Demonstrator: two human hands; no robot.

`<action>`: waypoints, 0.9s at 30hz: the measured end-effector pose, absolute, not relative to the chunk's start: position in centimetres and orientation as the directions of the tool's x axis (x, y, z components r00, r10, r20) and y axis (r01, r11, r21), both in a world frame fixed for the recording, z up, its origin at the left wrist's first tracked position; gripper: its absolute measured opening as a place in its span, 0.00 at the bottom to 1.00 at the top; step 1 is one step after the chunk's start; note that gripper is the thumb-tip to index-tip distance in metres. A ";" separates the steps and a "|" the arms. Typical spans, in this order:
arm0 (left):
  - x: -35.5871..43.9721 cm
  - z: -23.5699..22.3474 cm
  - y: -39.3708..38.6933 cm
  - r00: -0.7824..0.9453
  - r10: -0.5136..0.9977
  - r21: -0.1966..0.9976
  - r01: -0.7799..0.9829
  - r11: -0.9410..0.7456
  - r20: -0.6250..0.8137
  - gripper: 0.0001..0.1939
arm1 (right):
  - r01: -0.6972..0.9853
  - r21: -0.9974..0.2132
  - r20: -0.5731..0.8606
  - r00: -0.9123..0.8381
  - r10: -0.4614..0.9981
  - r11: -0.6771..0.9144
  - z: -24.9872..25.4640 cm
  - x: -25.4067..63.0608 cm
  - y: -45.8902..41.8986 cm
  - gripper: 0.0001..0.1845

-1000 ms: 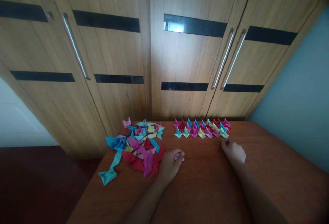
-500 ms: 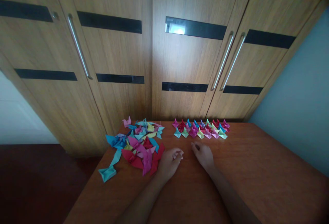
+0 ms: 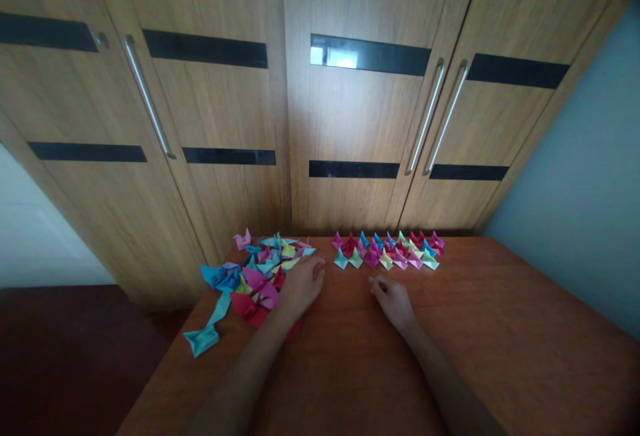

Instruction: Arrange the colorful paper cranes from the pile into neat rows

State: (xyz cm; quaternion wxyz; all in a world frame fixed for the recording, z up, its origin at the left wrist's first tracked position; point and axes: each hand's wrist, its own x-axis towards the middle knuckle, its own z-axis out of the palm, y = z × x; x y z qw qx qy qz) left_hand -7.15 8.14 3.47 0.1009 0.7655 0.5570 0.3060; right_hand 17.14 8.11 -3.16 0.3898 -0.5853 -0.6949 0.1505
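Origami pile [image 3: 256, 281] lies near tabletop [image 3: 345, 363] far-left corner; left hand [image 3: 303, 287] overlaps it. Right hand [image 3: 394, 303], curled, faces far-edge origami rows [image 3: 373, 256]. Both grips: cannot tell.

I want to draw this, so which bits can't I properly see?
Head view:
- Loose pile of colourful folded paper: partly covered by the bare left hand and forearm.
- Whether that hand holds paper: its back hides this.
- Rows of small, bright folded paper: creases too small.
- Brown wooden table: cut off by bottom edge.
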 end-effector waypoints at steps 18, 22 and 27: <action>-9.1 5.1 16.0 0.290 0.947 0.114 0.945 -0.306 0.138 0.13 | 0.624 -0.736 0.363 0.035 0.931 0.263 -3.1 17.2 8.3 0.22; -9.0 5.0 16.0 0.303 0.942 0.120 0.940 -0.320 0.142 0.11 | 0.615 -0.743 0.360 0.038 0.932 0.262 -3.1 17.2 8.3 0.22; -9.2 5.9 15.5 0.321 0.930 0.182 0.918 -0.352 0.180 0.09 | 0.598 -0.757 0.353 0.037 0.935 0.263 -3.4 17.2 8.5 0.24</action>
